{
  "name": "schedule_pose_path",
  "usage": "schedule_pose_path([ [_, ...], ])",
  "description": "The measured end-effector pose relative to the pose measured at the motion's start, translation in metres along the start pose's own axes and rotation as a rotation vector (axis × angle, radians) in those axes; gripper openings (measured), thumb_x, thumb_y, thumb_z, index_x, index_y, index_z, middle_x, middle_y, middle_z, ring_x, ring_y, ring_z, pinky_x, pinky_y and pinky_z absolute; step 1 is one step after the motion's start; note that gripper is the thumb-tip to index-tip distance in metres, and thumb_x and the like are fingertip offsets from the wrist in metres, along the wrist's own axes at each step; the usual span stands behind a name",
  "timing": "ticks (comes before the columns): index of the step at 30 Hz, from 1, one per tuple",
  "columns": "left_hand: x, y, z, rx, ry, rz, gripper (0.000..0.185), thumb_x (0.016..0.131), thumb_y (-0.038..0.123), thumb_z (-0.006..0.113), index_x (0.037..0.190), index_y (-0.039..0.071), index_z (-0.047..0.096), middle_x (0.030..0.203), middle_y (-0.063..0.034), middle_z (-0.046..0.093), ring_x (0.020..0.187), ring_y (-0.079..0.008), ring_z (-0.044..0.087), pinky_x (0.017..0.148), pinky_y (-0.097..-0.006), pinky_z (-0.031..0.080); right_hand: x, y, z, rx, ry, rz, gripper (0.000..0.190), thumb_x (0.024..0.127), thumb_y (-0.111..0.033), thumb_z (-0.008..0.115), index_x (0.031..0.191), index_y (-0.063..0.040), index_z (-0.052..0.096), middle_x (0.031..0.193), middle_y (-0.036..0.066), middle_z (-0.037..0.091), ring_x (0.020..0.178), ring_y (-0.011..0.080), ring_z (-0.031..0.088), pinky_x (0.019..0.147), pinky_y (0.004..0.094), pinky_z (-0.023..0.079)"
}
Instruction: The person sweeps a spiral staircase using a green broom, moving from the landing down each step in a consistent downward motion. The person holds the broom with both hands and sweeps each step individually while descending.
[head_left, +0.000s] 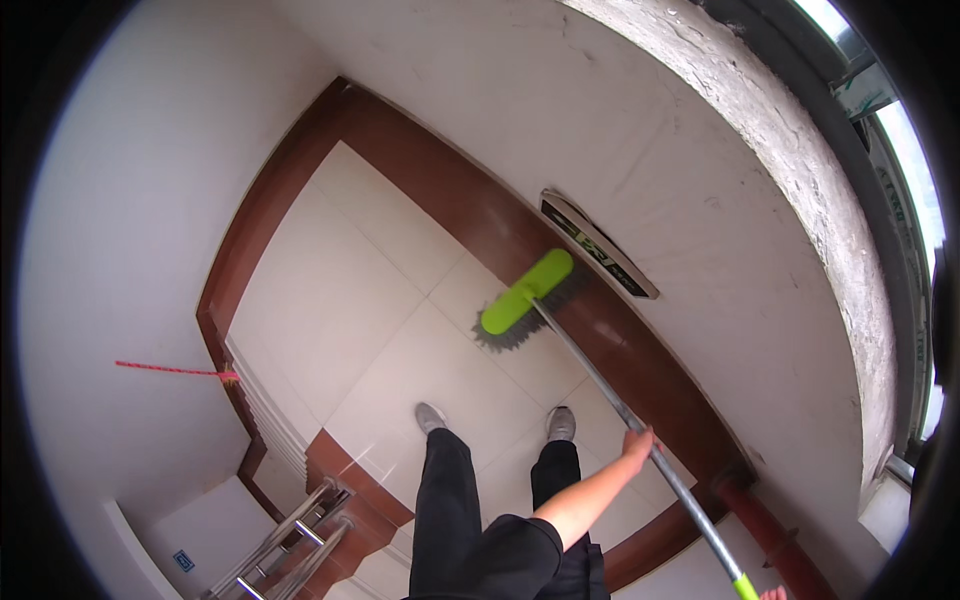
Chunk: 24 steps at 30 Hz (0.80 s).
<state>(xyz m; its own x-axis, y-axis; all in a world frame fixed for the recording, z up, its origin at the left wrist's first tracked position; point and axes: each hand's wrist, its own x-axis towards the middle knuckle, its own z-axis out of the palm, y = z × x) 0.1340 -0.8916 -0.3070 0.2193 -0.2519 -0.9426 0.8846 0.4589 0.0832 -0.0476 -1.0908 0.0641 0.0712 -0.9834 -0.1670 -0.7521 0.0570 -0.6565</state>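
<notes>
A long-handled brush with a lime-green head (527, 292) and grey bristles rests over the pale floor tiles and the brown border. Its metal pole (577, 352) slants from the head towards the lower right. Partway along the pole, my left hand (637, 444) is closed around it, the arm reaching across my body. At the bottom rim of the picture, a small part of my right hand (772, 593) shows against the green grip (745, 587); the rest is cut off. Beyond the brush head, a flat panel (600, 251) bearing writing leans on the wall.
Stairs with a steel handrail (307, 531) go down at the lower left. A red pipe (780, 536) stands in the lower right corner. White walls (135, 247) meet the brown skirting. A red cord (172, 369) hangs at the left wall. A window frame (892, 202) is at right.
</notes>
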Motion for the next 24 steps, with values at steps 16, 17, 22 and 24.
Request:
schedule_pose_path([
  [16,-0.039,0.356,-0.242,-0.367,0.064,0.344,0.014,0.089,0.014,0.046,0.086,0.000,0.043,0.076,-0.0099,0.050,0.067,-0.0236,0.058,0.066,-0.0438,0.056,-0.211,-0.206,0.274,0.367,-0.877,-0.338,0.016,0.076,0.004,0.035,0.084,-0.003,0.046,0.069,0.002,0.040,0.062,0.0119,0.038,0.060,0.0250,0.037],
  [17,-0.047,0.370,-0.275,-0.399,0.101,0.354,0.014,0.089,0.014,0.046,0.086,0.000,0.043,0.076,-0.0091,0.051,0.068,-0.0235,0.059,0.067,-0.0441,0.056,-0.238,-0.217,0.292,0.376,-0.959,-0.359,0.014,0.078,0.003,0.035,0.083,-0.004,0.045,0.068,0.002,0.040,0.060,0.0116,0.037,0.059,0.0249,0.036],
  [22,-0.080,0.438,-0.428,-0.592,0.250,0.410,0.012,0.088,0.014,0.048,0.084,0.003,0.047,0.073,-0.0081,0.052,0.069,-0.0217,0.058,0.067,-0.0394,0.054,-0.393,-0.247,0.385,0.502,-1.210,-0.444,0.015,0.082,0.002,0.035,0.073,-0.006,0.043,0.057,0.001,0.038,0.048,0.0108,0.031,0.049,0.0250,0.029],
  [24,-0.088,0.456,-0.498,-0.614,0.292,0.454,0.010,0.087,0.014,0.049,0.084,0.004,0.047,0.072,-0.0073,0.053,0.068,-0.0203,0.057,0.066,-0.0382,0.053,-0.457,-0.238,0.403,0.539,-1.332,-0.502,0.017,0.082,-0.001,0.037,0.067,-0.008,0.042,0.052,0.000,0.034,0.045,0.0102,0.028,0.047,0.0257,0.026],
])
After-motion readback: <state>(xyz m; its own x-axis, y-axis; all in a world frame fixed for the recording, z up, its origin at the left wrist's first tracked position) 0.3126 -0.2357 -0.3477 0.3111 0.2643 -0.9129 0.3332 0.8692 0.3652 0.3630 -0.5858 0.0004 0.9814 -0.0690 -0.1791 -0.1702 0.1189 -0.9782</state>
